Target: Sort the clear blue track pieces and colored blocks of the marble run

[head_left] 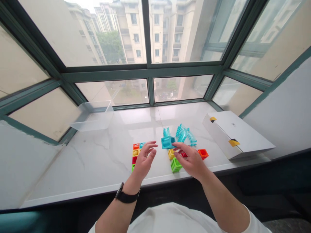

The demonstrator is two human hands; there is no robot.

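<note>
My right hand [191, 160] pinches a light blue cube block [167, 142] at its fingertips and holds it just above the white marble sill [102, 158]. My left hand [143, 159], with a black watch on the wrist, hovers beside the cube with its fingers apart and nothing in it. Under my left hand lies a flat group of cubes: orange [136, 146], yellow [136, 152], red [134, 159] and a green one partly hidden. By my right hand sit a green cube [176, 165], a yellow cube [171, 154] and an orange cube [203, 153].
Clear blue curved track pieces [185, 134] lie behind the cubes. A clear plastic tub [93, 117] stands at the back left of the sill. A white flat box [236, 134] with yellow tape lies at the right. Windows close off the back.
</note>
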